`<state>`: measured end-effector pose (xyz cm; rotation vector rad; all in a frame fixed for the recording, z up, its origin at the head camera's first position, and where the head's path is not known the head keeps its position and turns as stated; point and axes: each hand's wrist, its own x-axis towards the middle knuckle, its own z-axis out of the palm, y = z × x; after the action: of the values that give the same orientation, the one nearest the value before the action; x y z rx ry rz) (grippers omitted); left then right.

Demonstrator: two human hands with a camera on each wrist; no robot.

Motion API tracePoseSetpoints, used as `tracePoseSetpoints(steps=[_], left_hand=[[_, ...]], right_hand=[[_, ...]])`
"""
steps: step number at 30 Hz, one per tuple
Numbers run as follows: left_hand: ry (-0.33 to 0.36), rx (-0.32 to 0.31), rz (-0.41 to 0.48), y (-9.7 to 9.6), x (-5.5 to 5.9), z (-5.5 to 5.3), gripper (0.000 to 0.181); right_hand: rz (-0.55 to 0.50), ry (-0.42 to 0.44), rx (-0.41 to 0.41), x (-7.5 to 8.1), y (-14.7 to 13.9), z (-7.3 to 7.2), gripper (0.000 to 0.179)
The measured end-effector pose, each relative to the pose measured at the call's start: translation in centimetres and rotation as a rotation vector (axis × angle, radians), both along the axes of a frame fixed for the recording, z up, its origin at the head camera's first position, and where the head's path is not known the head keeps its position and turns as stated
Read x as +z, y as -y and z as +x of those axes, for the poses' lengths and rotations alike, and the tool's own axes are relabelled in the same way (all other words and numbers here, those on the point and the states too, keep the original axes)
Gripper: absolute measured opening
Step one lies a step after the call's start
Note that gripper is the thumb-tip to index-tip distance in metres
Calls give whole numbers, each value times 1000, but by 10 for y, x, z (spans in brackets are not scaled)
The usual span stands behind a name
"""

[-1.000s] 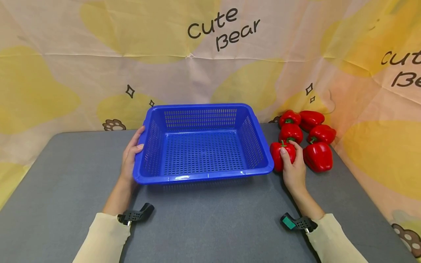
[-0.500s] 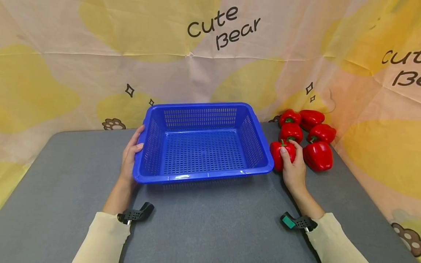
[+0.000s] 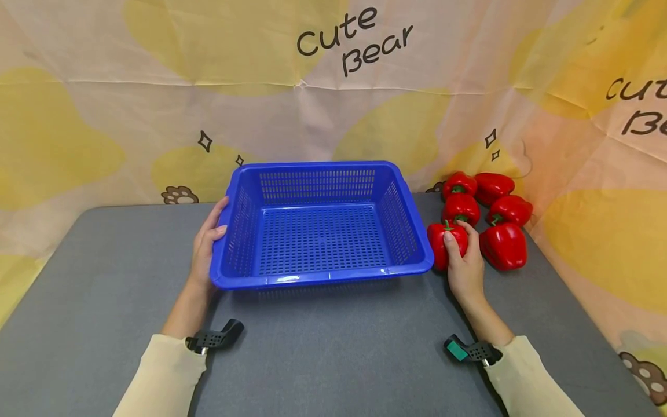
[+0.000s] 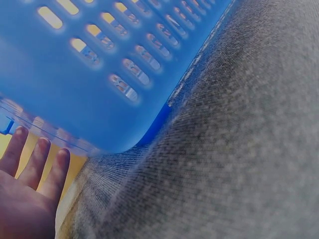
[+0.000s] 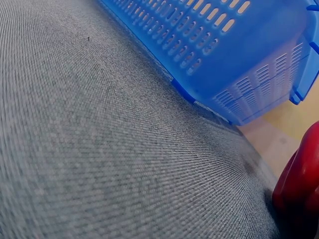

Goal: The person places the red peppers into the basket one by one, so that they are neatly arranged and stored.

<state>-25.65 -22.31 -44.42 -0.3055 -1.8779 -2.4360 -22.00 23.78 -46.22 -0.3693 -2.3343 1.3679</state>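
A blue plastic basket (image 3: pixel 323 237) with slotted walls stands on the grey table; nothing lies in it. At its left side my left hand (image 3: pixel 202 249) holds the rim, thumb on top. In the left wrist view, the fingers (image 4: pixel 37 162) reach up to the basket's edge from outside. My right hand (image 3: pixel 466 266) grips a red bell pepper (image 3: pixel 440 246) just right of the basket, thumb on its near side. The right wrist view catches only a red bell pepper (image 5: pixel 301 179) at its edge; the hand is out of that view.
Behind the held pepper, several more red bell peppers (image 3: pixel 504 246) lie in a cluster by the right back corner of the table (image 3: pixel 333 353). A printed cloth (image 3: pixel 292 121) hangs close behind the table and along its right side.
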Motion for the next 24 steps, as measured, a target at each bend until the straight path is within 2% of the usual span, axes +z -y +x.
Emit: tracePoseSetpoints(steps=[24], left_hand=[[4, -8, 28, 0, 2, -2, 55]], right_hand=[[1, -3, -9, 2, 2, 0, 56]])
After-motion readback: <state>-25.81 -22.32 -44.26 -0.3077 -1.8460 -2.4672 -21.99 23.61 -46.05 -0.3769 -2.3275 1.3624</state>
